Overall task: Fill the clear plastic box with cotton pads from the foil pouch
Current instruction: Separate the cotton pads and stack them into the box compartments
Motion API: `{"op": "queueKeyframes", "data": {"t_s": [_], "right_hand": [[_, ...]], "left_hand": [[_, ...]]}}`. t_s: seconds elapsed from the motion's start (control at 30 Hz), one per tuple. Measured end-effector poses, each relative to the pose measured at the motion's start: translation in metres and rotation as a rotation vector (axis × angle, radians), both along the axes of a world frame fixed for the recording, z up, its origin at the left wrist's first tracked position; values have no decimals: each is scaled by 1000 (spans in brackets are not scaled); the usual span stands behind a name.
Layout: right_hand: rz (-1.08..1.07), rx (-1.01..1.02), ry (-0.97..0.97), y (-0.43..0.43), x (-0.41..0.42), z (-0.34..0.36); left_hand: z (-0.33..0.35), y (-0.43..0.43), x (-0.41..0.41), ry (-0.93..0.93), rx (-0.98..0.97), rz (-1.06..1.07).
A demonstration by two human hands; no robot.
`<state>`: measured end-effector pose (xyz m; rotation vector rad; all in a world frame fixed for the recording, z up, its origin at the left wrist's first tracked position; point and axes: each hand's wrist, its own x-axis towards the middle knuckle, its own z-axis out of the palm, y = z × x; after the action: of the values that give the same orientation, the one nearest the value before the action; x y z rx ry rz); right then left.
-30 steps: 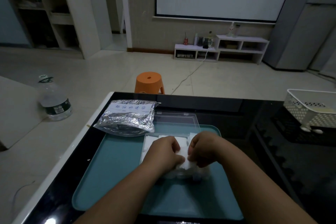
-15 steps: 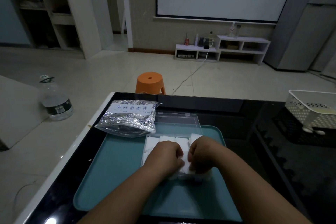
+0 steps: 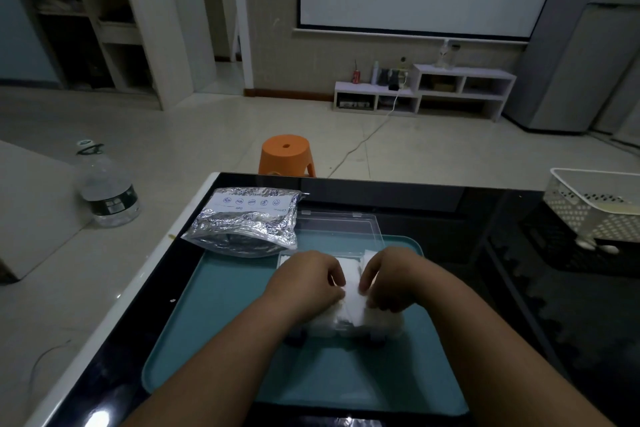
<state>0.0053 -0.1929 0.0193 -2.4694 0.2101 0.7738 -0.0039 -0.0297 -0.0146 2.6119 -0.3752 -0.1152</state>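
Observation:
The clear plastic box (image 3: 349,329) sits on a teal tray (image 3: 214,329), its open lid (image 3: 337,227) lying flat behind it. White cotton pads (image 3: 351,291) fill the box. My left hand (image 3: 308,282) and my right hand (image 3: 391,282) are side by side over the box, fingers curled down onto the pads and pinching them between the two hands. Much of the box is hidden under my hands. The crinkled silver foil pouch (image 3: 247,224) lies at the tray's far left corner, apart from both hands.
The tray rests on a black glossy table (image 3: 450,204) with a white left edge. A white perforated basket (image 3: 595,208) stands at the right. Beyond the table are an orange stool (image 3: 285,152) and a large water bottle (image 3: 107,191) on the floor.
Both hands shifted slightly toward the far side of the box and stay pressed on the pads. The pouch and tray have not moved.

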Motion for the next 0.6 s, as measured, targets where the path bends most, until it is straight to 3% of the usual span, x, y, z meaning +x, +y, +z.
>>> {"op": "queueKeyframes", "data": {"t_s": [0.13,0.5,0.6], "right_hand": [[8,-7,27,3,-3,-4],[-16,-92,44,10,1,-8],[-73,-19,66,7,2,-4]], "left_hand": [[-7,-7,-3,35,143,-33],[-13,-7,-3,50,66,13],[-12,-6,-2,62,56,30]]}}
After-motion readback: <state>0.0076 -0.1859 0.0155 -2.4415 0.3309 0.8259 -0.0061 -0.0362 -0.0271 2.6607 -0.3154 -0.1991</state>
